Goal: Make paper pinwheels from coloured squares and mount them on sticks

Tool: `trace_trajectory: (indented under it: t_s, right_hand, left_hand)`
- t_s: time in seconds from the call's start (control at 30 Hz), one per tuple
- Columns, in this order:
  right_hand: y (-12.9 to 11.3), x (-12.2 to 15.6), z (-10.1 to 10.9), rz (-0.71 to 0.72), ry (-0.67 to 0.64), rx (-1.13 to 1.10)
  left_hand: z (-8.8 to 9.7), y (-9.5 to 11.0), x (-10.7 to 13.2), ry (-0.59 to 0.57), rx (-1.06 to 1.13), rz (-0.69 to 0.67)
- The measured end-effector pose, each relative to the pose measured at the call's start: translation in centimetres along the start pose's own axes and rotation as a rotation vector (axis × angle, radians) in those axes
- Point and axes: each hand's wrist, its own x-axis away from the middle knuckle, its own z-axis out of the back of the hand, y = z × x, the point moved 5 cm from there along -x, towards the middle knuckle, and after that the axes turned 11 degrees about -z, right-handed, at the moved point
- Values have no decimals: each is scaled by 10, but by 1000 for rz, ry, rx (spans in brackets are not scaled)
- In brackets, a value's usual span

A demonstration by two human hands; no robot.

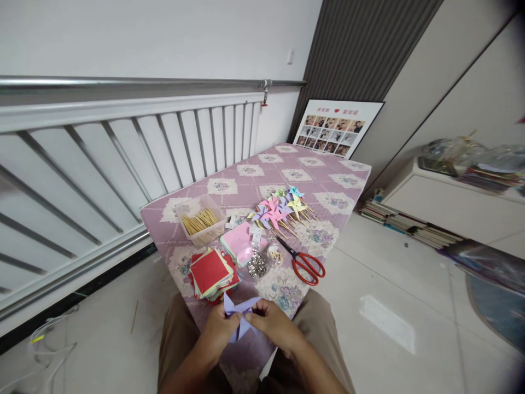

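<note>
Lilac folded paper (241, 328) is pinched in the left-hand grip (220, 324) and right-hand grip (273, 321).

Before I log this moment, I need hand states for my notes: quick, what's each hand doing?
Left hand: closed, holding one side of the folded purple paper.
Right hand: closed, holding the same paper's other side.

Ahead of me, a white wall (164, 33) backs a horizontal metal pipe (164, 82), positioned above a white slatted panel (176, 142). A grey ribbed panel (361, 49) adjoins the wall; a framed photo board (301, 128) stands before it. My table (334, 180) has a mauve patterned covering. To my right: a low white cabinet (459, 201). The floor (369, 262) is glossy, pale tile, reflecting a bright patch of light (388, 323).
</note>
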Motion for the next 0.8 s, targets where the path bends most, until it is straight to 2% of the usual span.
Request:
trace_trajectory:
  t_s: [0.07, 0.17, 0.23, 0.33, 0.5, 0.63, 0.8]
  right_hand:
    - [-12, -6, 24, 15, 36, 108]
    - [-39, -23, 60, 44, 203, 297]
    - [-57, -39, 69, 59, 258, 446]
    - [-73, -68, 61, 41, 255, 682]
    - [-70, -109, 35, -107, 195, 998]
    - [-64, -123, 29, -220, 170, 1131]
    - [-61, -126, 29, -279, 184, 1172]
  left_hand:
    - [5, -12, -3, 48, 48, 52]
    - [11, -29, -8, 105, 63, 109]
    - [11, -35, -11, 111, 72, 119]
    - [10, -36, -11, 101, 96, 116]
    - [12, -28, -10, 87, 90, 108]
    - [14, -26, -10, 75, 48, 100]
    - [13, -34, -13, 60, 6, 76]
